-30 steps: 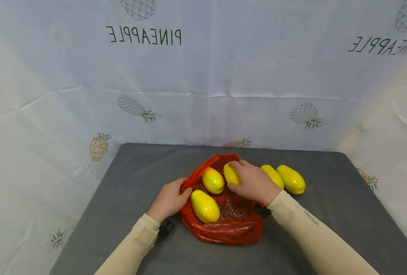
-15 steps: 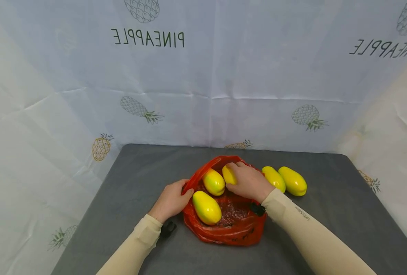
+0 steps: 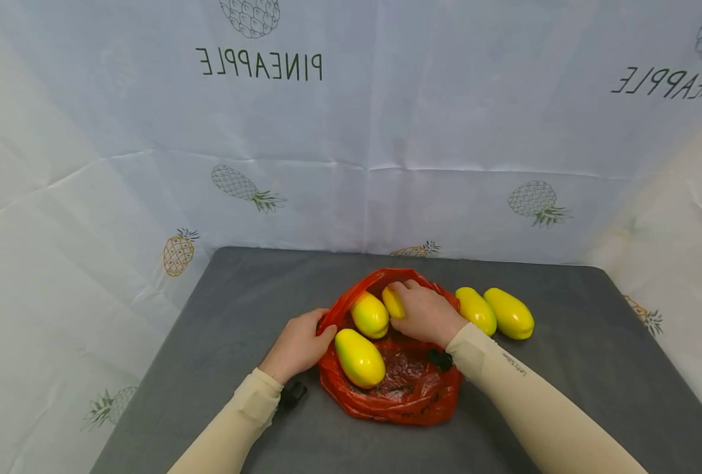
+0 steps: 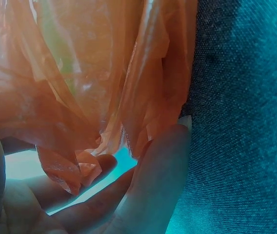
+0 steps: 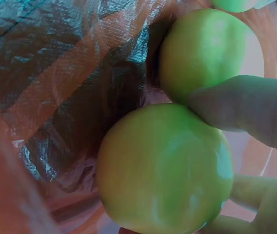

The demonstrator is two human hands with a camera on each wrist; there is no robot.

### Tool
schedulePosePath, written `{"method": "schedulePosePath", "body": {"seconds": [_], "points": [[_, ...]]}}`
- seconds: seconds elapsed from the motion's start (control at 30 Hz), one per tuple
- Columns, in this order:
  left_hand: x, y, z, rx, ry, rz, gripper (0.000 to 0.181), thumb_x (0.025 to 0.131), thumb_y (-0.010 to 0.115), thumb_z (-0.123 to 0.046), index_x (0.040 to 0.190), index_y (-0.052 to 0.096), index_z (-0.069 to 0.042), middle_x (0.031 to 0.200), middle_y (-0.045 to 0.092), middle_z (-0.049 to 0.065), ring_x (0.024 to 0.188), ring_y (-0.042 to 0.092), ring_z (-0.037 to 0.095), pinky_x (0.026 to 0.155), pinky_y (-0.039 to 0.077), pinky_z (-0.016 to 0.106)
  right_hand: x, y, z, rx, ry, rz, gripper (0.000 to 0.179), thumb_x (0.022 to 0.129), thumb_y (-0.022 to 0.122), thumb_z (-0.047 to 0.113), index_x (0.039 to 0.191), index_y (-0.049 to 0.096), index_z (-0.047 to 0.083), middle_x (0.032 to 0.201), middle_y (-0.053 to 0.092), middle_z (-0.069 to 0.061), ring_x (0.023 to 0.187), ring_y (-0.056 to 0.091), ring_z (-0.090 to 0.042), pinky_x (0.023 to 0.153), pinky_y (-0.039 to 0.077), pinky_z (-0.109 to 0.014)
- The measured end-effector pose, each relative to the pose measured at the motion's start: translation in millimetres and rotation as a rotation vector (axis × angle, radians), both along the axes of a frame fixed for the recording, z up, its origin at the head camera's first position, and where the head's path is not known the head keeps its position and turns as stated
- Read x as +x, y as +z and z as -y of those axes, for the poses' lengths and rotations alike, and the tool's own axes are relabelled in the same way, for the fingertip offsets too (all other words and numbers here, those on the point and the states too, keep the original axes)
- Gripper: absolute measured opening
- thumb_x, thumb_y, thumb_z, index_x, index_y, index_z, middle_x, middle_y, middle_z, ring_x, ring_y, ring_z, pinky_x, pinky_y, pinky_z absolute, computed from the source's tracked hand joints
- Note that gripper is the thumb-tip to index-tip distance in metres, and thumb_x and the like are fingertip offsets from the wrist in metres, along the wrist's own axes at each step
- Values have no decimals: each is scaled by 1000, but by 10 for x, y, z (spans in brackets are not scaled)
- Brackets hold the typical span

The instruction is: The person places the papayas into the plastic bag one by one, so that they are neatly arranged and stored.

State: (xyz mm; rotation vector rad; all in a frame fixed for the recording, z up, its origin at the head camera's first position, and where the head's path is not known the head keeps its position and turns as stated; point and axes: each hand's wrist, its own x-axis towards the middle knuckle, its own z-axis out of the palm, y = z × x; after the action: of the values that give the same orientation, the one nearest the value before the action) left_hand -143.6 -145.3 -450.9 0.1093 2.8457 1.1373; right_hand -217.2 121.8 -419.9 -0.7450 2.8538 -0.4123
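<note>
A red plastic bag [image 3: 407,408] lies on the table with its mouth spread wide. My left hand [image 3: 296,345] grips the left side of its rim, thumb on the inner side; thin, creased plastic [image 4: 80,170] runs between the fingers in the left wrist view. Inside the bag, my right hand [image 3: 425,315] holds a glossy yellow mango [image 3: 393,303], its far side covered by the fingers. Up close in the right wrist view, the held mango [image 5: 165,168] sits against another one [image 5: 204,53]. Two more mangoes rest in the bag's left half, one behind [image 3: 369,315] and one in front [image 3: 359,359].
Outside the bag, to its right, two yellow mangoes [image 3: 475,311] [image 3: 509,313] lie side by side on the dark grey table [image 3: 226,289]. White cloth [image 3: 351,118] printed with pineapples hangs behind and at both sides.
The right hand has moved slightly left and lower into the bag with its mango, now beside the rear one. My left hand keeps its grip on the rim.
</note>
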Motion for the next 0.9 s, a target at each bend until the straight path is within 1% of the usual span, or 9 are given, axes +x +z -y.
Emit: {"method": "schedulePosePath", "body": {"seconds": [0.23,0.37,0.43,0.6,0.67,0.73,0.8,0.9], "points": [[-10,-19,-39,-7,-9,-3,39,106,68,-25,138,69,-4,121,78,10,87,66,17,89,64,44,11,-13,-51,3,-16,-1,70,96,79,33,155,52,6,137,64,-19,97,64,-26,90,60,-48],[-16,-27,-54,-4,-6,5,38,106,68,-25,138,69,-5,116,77,9,83,65,17,84,63,39,60,43,-85,1,-30,-6,71,97,79,36,155,52,6,143,63,-20,104,67,-28,93,60,-50],[-17,-24,-57,1,-4,4,38,106,68,-25,138,69,-5,115,77,9,82,65,16,83,63,38,98,99,-107,-5,-40,-12,72,97,79,37,156,52,5,148,61,-21,111,68,-32,97,60,-53],[-10,-12,-52,7,3,5,40,106,68,-26,139,68,-5,121,77,10,85,67,17,86,64,41,212,274,-204,-31,-60,-21,71,98,78,39,156,54,8,156,57,-21,129,67,-40,106,57,-58],[-6,-10,-47,3,9,8,40,106,68,-26,140,68,-5,123,77,10,87,67,17,88,64,42,251,342,-268,-42,-67,-28,70,98,78,40,156,55,10,158,57,-20,133,66,-40,108,56,-59],[-5,-14,-36,0,9,5,40,106,68,-26,140,68,-5,123,77,10,86,67,17,86,64,41,286,413,-344,-52,-78,-36,69,99,78,41,156,55,10,158,57,-19,135,65,-40,109,55,-60],[-4,-16,-30,-1,13,6,40,106,69,-25,140,68,-5,122,77,10,84,67,17,85,64,39,310,478,-440,-67,-92,-50,67,99,77,41,155,57,10,156,60,-18,134,66,-39,108,56,-60],[-2,-23,-22,-4,10,2,39,106,69,-25,139,68,-4,120,77,10,82,66,17,82,63,38,344,572,-611,-90,-124,-57,64,101,75,41,154,58,9,155,61,-19,135,64,-41,108,55,-63]]}}
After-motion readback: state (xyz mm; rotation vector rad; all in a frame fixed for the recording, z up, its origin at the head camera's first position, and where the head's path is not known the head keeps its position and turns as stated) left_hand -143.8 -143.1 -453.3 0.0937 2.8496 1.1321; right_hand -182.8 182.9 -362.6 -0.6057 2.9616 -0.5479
